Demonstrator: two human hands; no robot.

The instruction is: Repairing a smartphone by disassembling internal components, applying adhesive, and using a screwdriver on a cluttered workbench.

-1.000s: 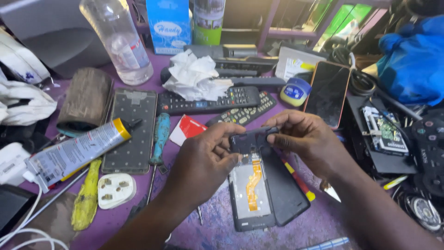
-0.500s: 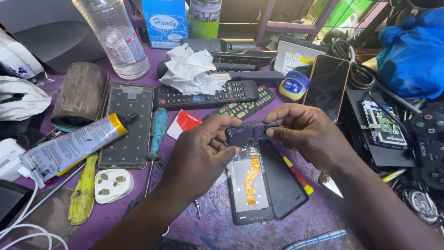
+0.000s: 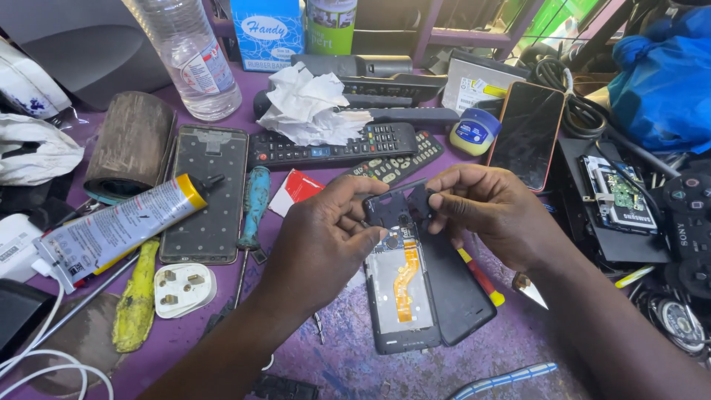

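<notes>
While the opened phone (image 3: 400, 292) lies face down on the purple table (image 3: 348, 355) with its orange ribbon cable showing and a black back cover (image 3: 455, 285) just beside it, both hands hold a small black plastic piece (image 3: 396, 207) right above its top end. The left hand (image 3: 322, 244) pinches the piece's left edge between thumb and fingers; the right hand (image 3: 489, 211) grips its right edge the same way. Left of them lie a blue-handled screwdriver (image 3: 255, 204), a white plug (image 3: 184, 289) and a glue tube (image 3: 118, 226). Farther back sit 2 remote controls (image 3: 333, 148), crumpled paper (image 3: 307, 104), another phone (image 3: 529, 133) and a clear bottle (image 3: 185, 55).
</notes>
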